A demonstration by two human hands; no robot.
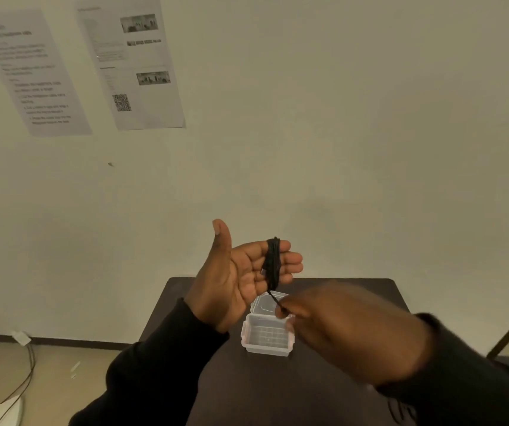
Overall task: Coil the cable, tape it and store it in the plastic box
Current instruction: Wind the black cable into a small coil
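Our open left hand (240, 272) wears the black cable (272, 262) coiled round its fingers; our blurred right hand (348, 330) pinches the tail above the open plastic box (267, 336). Slack could slip the loops off.

Two printed sheets hang on the wall. The left sheet (31, 72) carries a heading and lines of text, all too blurred to read. The right sheet (133, 63) bears small photographs, faint text that cannot be read, and a QR code (121, 102) near its lower part. No other lettering shows.
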